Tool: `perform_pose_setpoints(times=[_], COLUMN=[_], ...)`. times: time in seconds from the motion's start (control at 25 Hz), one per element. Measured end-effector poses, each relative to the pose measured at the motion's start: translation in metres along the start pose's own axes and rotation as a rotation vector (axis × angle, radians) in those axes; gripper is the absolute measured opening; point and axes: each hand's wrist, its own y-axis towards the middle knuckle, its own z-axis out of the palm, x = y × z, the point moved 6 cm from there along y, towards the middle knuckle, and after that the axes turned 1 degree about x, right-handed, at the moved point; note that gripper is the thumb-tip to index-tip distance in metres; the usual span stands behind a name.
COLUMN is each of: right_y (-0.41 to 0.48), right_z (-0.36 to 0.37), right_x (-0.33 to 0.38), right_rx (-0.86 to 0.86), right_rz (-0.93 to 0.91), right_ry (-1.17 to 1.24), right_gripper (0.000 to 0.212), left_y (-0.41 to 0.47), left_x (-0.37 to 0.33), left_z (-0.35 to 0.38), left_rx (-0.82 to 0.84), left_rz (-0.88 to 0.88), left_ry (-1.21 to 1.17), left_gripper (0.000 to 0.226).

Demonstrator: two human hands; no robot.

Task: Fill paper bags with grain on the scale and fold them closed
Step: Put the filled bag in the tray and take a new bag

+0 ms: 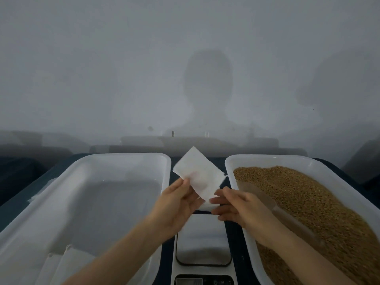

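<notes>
A small flat white paper bag (198,174) is held up in the air above the scale (203,243), tilted with one corner pointing away. My left hand (176,204) pinches its lower left edge between thumb and fingers. My right hand (236,204) pinches the bag's lower right corner with its fingertips. The scale's platform lies below both hands with nothing on it. Brown grain (298,202) fills the white tub (232,161) on the right, and a clear scoop (267,204) lies half buried in it.
A large white tub (123,158) stands on the left with several flat white bags (67,262) at its near end. Both tubs flank the scale on a dark blue table. A pale wall rises just behind them.
</notes>
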Motion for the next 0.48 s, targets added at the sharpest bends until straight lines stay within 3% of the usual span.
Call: perform_pose_setpoints(times=[0.08,0.2,0.32,0.4,0.48], right_y=[0.001,-0.001,-0.005,-0.008,-0.012], right_z=[0.005,-0.003,-0.006,-0.002,0.001], right_x=[0.0,-0.001,0.001,0.002,0.005], right_rx=[0.026,-0.064,-0.051,-0.036,-0.034], right_rz=[0.021,0.023,0.001,-0.005,-0.02], right_ry=[0.04,0.001,-0.087,-0.164,-0.23], right_gripper=[0.027,0.018,0.017,0.02,0.022], left_y=[-0.013,-0.018,-0.026,-0.036,-0.038], left_x=[0.013,0.016,-0.011,-0.016,-0.004], left_z=[0.0,-0.009,-0.013,0.007,0.014], left_rx=[0.02,-0.109,-0.326,-0.286,-0.215], left_rz=[-0.069,-0.06,0.322,0.56,0.644], left_ry=[0.042,0.216,0.761,1.177,1.392], left_gripper=[0.034,0.03,0.028,0.031,0.033])
